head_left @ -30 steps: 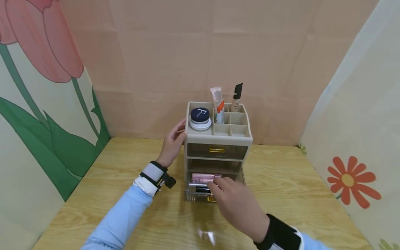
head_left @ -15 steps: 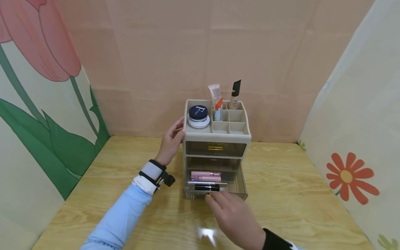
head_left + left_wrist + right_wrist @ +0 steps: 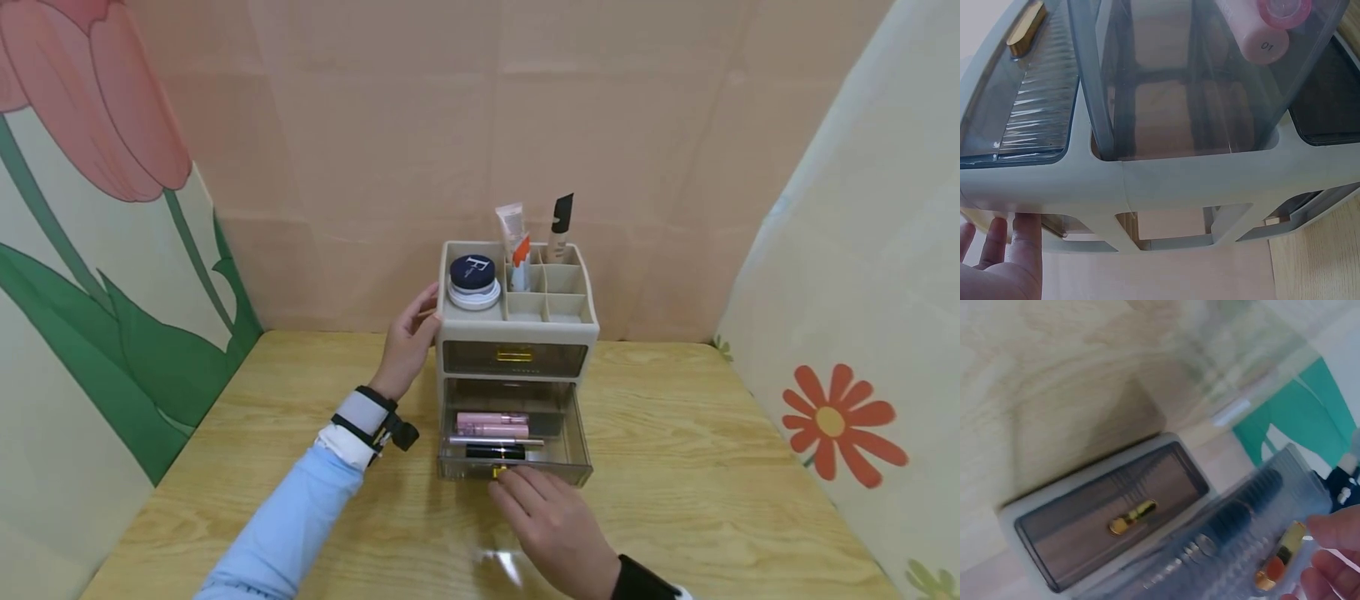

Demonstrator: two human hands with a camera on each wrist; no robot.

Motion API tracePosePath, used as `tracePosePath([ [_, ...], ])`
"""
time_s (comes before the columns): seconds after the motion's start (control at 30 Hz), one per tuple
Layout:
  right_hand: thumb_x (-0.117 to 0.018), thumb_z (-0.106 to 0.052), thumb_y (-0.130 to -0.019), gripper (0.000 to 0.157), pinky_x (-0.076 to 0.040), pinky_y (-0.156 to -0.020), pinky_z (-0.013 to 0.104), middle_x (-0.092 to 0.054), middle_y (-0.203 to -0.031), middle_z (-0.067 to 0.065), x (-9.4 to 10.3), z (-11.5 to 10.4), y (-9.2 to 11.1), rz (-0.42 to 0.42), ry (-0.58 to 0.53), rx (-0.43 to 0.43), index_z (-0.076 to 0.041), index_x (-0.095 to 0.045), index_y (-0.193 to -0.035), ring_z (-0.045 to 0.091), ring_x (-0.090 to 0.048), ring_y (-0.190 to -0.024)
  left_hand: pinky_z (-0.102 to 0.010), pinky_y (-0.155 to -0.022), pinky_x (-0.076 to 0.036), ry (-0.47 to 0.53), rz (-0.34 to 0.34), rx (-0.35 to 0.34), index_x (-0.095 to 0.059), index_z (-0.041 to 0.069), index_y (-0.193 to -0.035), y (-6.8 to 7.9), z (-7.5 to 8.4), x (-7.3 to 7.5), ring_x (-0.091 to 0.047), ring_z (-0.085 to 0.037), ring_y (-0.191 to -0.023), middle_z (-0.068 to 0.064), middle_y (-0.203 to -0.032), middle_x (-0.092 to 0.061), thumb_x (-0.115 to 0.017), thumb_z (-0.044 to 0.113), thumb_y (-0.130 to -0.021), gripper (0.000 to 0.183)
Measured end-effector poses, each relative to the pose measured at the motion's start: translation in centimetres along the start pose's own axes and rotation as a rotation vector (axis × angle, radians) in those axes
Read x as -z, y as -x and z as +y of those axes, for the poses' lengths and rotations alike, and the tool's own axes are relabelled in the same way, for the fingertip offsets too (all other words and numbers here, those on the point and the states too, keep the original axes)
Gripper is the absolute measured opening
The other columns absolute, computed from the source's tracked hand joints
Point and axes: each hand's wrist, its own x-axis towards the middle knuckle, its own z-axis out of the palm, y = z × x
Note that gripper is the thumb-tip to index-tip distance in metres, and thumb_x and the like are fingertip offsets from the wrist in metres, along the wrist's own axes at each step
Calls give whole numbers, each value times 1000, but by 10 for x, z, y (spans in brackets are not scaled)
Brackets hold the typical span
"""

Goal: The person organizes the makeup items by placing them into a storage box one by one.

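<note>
A cream makeup organizer (image 3: pixel 517 330) stands on the table with its middle smoky drawer (image 3: pixel 555 437) pulled out. Inside lie pink tubes (image 3: pixel 492 431), a slim silver stick (image 3: pixel 465 440) and a black tube (image 3: pixel 483 452). My left hand (image 3: pixel 406 354) rests with fairly straight fingers against the organizer's left side; the left wrist view shows the fingers (image 3: pixel 1027 240) at its wall. My right hand (image 3: pixel 558 527) is at the drawer's front, loosely bent fingers beside the gold handle (image 3: pixel 1282 557). In the right wrist view its thumb (image 3: pixel 1335 528) overlaps the handle's end.
The organizer's top holds a navy-lidded jar (image 3: pixel 472 273) on a white round case (image 3: pixel 474 297), squeeze tubes (image 3: pixel 517 265) and a black-capped bottle (image 3: pixel 560 225). The upper drawer (image 3: pixel 515 358) and bottom drawer (image 3: pixel 1107 515) are closed. A pink wall (image 3: pixel 375 167) stands behind.
My right hand has moved from above the open drawer back to its front handle, uncovering the tubes inside. The left hand keeps its place at the organizer's side.
</note>
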Motion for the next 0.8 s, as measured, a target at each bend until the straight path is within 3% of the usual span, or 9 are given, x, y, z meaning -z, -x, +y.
tracePosePath([
  [0.13, -30, 1, -101, 41, -57, -68, 37, -69, -99, 11, -5, 2, 7, -14, 33, 16, -2, -71, -100, 27, -66, -89, -40, -93, -50, 1, 2, 3, -39, 7, -148, -1, -3, 0, -51, -31, -121, -21, -137, -47, -45, 11, -101, 48],
  [0.4, -31, 2, -101, 41, -56, -66, 37, -69, -106, 12, -14, 6, 16, 7, 69, 48, -2, -71, -105, 27, -66, -91, -40, -93, -50, 20, 13, -4, -41, 16, -149, -15, -34, 4, -51, -27, -122, -15, -138, -48, -48, 18, -101, 48],
  [0.8, -35, -1, -100, 38, -54, -62, 34, -70, -103, 11, -29, 16, 22, 104, 104, 118, -4, -74, -101, 25, -66, -86, -38, -90, -52, 12, 34, -33, -46, 22, -146, -16, -39, 3, -54, -23, -117, -7, -132, -53, -50, 23, -99, 48],
])
